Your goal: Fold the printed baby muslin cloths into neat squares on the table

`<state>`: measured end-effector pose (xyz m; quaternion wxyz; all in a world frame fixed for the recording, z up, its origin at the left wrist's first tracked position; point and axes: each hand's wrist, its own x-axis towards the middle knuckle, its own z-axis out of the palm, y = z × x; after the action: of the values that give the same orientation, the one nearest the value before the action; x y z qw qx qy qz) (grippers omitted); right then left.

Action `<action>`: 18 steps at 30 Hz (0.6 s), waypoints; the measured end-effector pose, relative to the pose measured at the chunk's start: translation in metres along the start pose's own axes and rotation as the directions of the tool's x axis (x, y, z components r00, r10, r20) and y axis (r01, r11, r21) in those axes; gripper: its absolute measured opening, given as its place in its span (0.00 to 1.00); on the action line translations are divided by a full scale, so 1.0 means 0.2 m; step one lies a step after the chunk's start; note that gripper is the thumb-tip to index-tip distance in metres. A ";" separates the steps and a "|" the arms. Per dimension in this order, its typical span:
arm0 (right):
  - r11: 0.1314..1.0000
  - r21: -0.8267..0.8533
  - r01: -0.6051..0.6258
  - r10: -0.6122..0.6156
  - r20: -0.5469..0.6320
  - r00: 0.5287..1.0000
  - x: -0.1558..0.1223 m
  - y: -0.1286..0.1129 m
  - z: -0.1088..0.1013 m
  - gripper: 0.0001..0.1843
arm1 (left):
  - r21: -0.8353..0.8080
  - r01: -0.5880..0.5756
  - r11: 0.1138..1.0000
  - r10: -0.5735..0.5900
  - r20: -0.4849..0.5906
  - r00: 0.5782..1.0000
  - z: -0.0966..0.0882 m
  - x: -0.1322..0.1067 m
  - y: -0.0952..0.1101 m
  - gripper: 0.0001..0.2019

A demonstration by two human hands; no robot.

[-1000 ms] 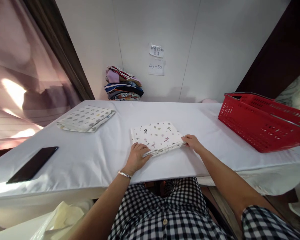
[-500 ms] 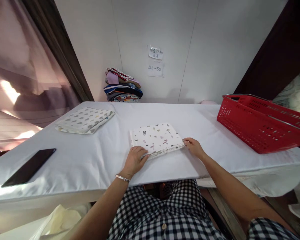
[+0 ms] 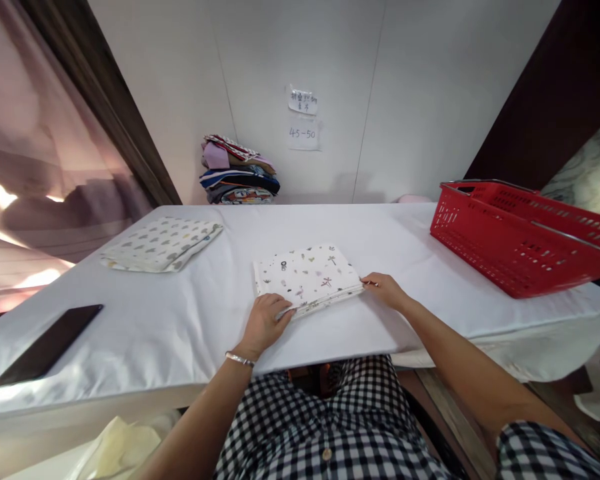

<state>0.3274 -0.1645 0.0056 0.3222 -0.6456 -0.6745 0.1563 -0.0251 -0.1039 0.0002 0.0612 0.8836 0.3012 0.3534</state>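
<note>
A folded white cloth (image 3: pixel 310 273) printed with small palms, a flamingo and other motifs lies on the table in front of me. My left hand (image 3: pixel 269 323) grips its near left corner, thumb and fingers closed over the layered edge. At the near right corner, my right hand (image 3: pixel 384 289) pinches the edge between thumb and fingers. Several layers show along the cloth's near side. Farther left lies another folded cloth (image 3: pixel 163 244), white with grey cloud shapes, touched by neither hand.
A red plastic basket (image 3: pixel 510 250) with metal handles stands at the right end of the white-covered table (image 3: pixel 180 320). At the left front lies a flat dark object (image 3: pixel 47 347). Stacked folded fabrics (image 3: pixel 240 177) sit against the back wall, left of two paper notes (image 3: pixel 304 133).
The camera view has shifted slightly, so everything sits a little differently in the picture. Both hands keep their hold on the cloth's near corners, with barely any movement.
</note>
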 end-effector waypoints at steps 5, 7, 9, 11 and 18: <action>0.968 -0.250 0.026 0.003 0.118 0.993 0.03 -0.07 -0.02 0.12 | -0.016 0.007 1.000 -0.007 -0.006 1.000 0.00 0.01 0.00 0.07; 0.925 -0.378 0.043 0.014 0.148 0.989 0.03 -0.10 -0.02 0.13 | -0.016 0.007 1.000 -0.007 -0.007 1.000 0.00 0.01 0.00 0.07; 0.888 -0.457 0.049 0.027 0.158 0.987 0.02 -0.12 -0.02 0.14 | -0.015 0.005 1.000 -0.005 -0.008 1.000 0.00 0.01 0.00 0.07; 0.872 -0.488 0.042 0.036 0.150 0.988 0.00 -0.14 -0.02 0.14 | -0.017 0.004 1.000 -0.004 -0.007 1.000 0.00 0.01 0.00 0.06; 0.870 -0.493 0.031 0.012 0.083 0.996 -0.07 -0.11 0.01 0.12 | -0.038 -0.002 0.999 0.004 0.041 0.999 -0.02 0.01 0.02 0.04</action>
<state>0.3089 -0.1809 0.0133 0.1191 -0.6960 -0.7081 0.0042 -0.0242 -0.1059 0.0050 0.0838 0.8897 0.2918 0.3410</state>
